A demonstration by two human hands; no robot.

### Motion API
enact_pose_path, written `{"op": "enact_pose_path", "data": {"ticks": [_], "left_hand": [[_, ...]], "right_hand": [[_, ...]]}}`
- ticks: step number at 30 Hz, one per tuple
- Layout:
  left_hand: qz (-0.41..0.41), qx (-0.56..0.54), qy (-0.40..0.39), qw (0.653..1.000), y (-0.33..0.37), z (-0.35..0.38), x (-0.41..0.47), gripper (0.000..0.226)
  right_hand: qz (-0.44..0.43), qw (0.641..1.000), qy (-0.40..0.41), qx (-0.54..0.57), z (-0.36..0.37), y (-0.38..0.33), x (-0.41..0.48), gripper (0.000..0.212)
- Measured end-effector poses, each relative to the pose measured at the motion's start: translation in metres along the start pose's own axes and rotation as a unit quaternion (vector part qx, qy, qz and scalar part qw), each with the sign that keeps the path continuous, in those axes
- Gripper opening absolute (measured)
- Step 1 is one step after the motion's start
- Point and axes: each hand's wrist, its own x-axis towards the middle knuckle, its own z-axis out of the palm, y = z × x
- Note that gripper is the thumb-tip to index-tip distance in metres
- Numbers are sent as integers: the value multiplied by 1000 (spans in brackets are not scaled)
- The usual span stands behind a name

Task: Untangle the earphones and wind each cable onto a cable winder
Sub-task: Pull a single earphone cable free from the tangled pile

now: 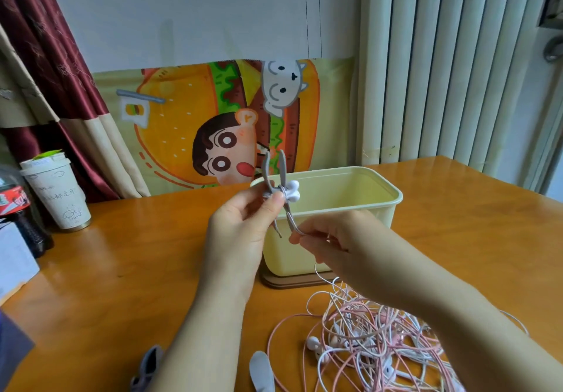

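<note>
Head view | step: winding | left hand (243,224) pinches the cable winder (293,190) above the table (122,254), thumb over the wraps | right hand (338,245) pinches the cable (291,221) just below | advice: hold it taut, lay turns side by side | look: thin, limp; pink-and-white earphone tangle (380,340) waits on the table.

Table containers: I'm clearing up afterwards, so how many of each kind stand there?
Pale yellow rectangular plastic tub: 1
White lidded paper cup: 1
Red-labelled clear plastic cola bottle: 1
Total: 3
</note>
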Motion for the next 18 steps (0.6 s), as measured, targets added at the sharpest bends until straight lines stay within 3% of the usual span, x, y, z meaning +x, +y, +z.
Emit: {"op": "enact_pose_path", "data": {"ticks": [4, 6, 10, 15, 18], "left_hand": [[3, 143, -52, 988, 0, 2, -2, 28], [-27, 131, -103, 986, 1, 1, -2, 14], [-65, 120, -208, 969, 1, -2, -2, 37], [-74, 105, -211, 969, 0, -4, -1, 43], [-82, 97, -218, 968, -1, -6, 0, 34]], "right_hand": [[-26, 997, 26, -63, -19, -4, -3, 23], [-26, 995, 84, -51, -31, 1, -4, 18], [-24, 989, 144, -7, -45, 13, -3, 8], [-26, 985, 168, 42, -39, 19, 1, 16], [-21, 980, 187, 65, -35, 23, 4, 21]]}}
